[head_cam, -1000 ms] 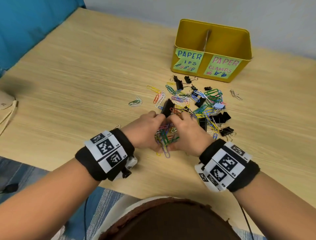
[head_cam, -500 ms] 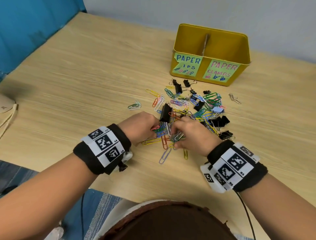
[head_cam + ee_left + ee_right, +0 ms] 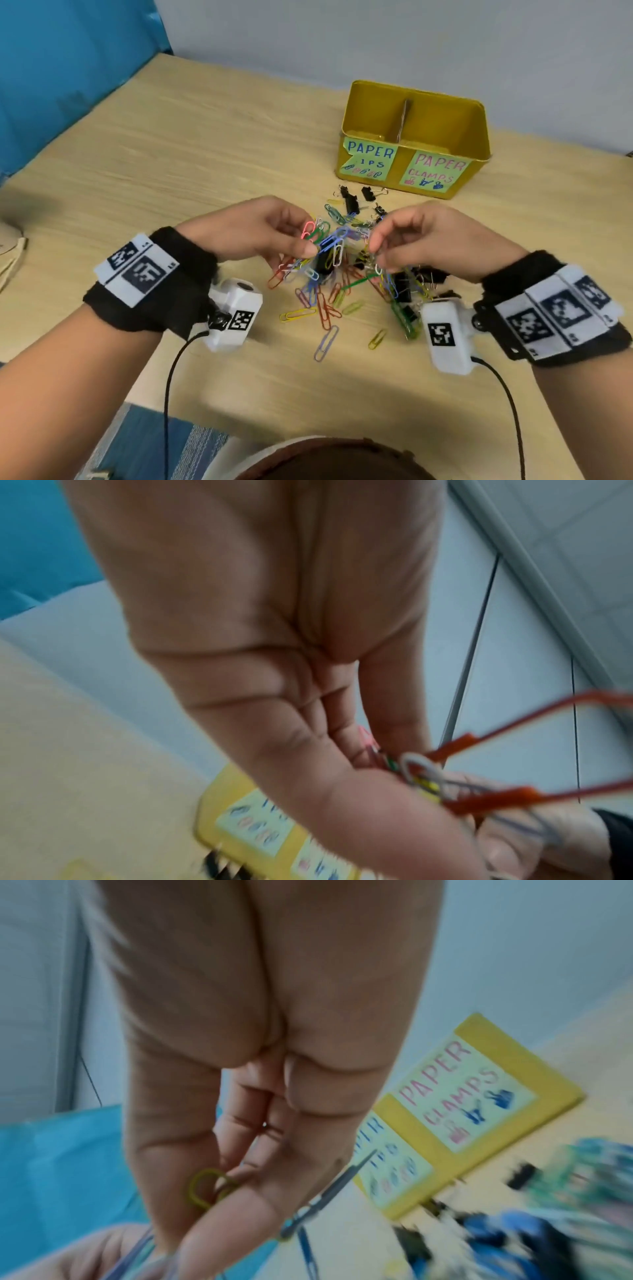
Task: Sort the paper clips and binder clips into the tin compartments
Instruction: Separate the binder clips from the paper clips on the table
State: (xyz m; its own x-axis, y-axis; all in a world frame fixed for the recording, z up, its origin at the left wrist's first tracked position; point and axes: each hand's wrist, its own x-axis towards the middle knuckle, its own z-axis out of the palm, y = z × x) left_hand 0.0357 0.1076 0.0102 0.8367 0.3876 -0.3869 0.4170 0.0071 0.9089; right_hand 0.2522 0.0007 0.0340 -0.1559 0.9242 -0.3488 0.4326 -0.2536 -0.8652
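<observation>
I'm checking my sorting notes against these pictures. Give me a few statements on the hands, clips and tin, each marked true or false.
1. The left hand pinches a bunch of paper clips. True.
2. The right hand rests flat on the table. False: it is raised, pinching clips.
3. The yellow tin has a divider. True.
4. The binder clips nearest the tin are red. False: black.

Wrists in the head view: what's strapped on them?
Each bare forearm carries a fuzzy black wristband bearing white panels printed with black square fiducial markers. Under each wrist hangs a white boxy camera module, also marker-tagged, trailing a thin black cable.
</observation>
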